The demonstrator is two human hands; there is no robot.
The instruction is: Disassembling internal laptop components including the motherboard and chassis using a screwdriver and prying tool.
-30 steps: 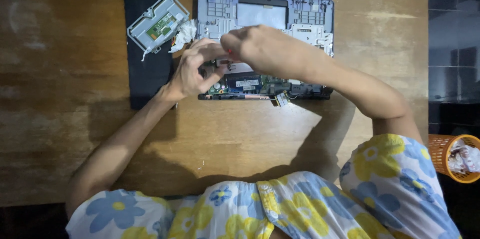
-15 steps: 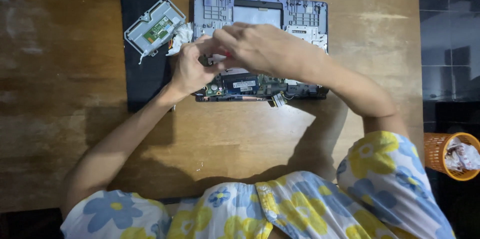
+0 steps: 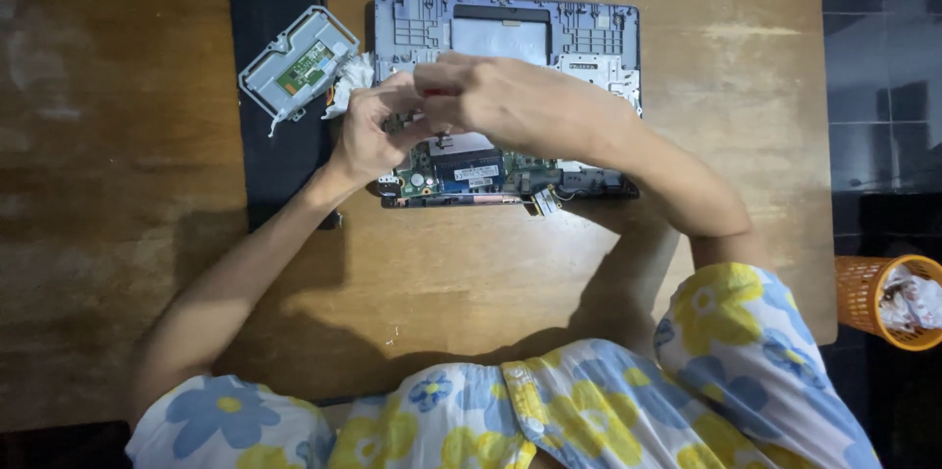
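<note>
Concealment: both hands meet over the middle of the opened laptop chassis [image 3: 510, 32], hiding the part under work; a small red item shows between the fingers of the right hand [image 3: 505, 101], too small to identify; whether it is gripped cannot be told. The left hand [image 3: 371, 128] is curled, fingertips pressed toward the right hand's; what it holds, if anything, is hidden. The lower frame is filled by the person's floral sleeves and garment; the bench's [image 3: 147, 263] far edge is cut off at the top.

Change since the earlier frame: the hands remain joined over the same spot on the chassis; the whole scene sits slightly lower and leftward in view, consistent with a head shift; no object has moved on the bench.

Location: the chassis lies flat at upper centre of the bench, green circuit board [image 3: 461, 175] exposed along its near edge.

Surroundings: a black mat [image 3: 280, 165] lies just left of the chassis; a grey removed panel [image 3: 299, 62] rests tilted on it, with crumpled white material [image 3: 353, 77] touching its right corner; an orange waste basket [image 3: 888, 302] stands on the dark floor, well apart to the right.
</note>
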